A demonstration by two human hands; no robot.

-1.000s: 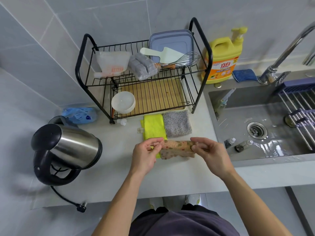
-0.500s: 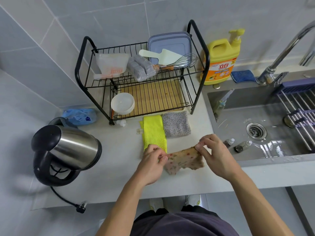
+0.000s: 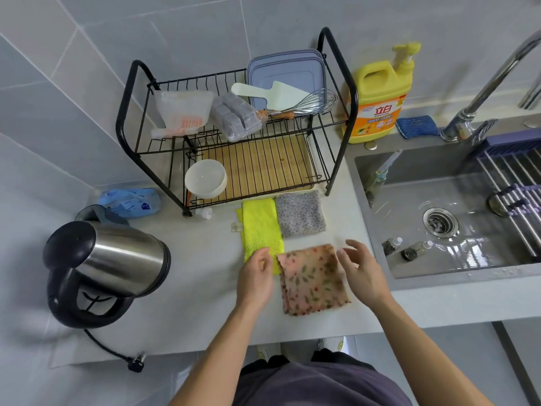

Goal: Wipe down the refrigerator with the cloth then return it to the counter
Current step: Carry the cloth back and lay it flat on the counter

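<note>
Pink floral cloth [image 3: 313, 281], folded into a rough square, lies flat on the pale counter [image 3: 190, 276] near its front edge, between the two hands.

Head view: the left hand [image 3: 257, 275] sits just beside the cloth's left edge, over the near end of a yellow cloth [image 3: 260, 227]; its fingers are loosely curled and hold nothing. The right hand [image 3: 360, 269] sits at the cloth's upper right corner with relaxed, spread fingers, gripping nothing; whether either hand touches the fabric cannot be told. A grey speckled cloth [image 3: 300, 213] lies beside the yellow one, in front of a black wire dish rack [image 3: 336, 159] holding a white bowl [image 3: 205, 178]. A steel kettle [image 3: 117, 259] stands at left, a wet sink [image 3: 424, 259] at right, and a yellow detergent bottle [image 3: 380, 104] beside the rack.
</note>
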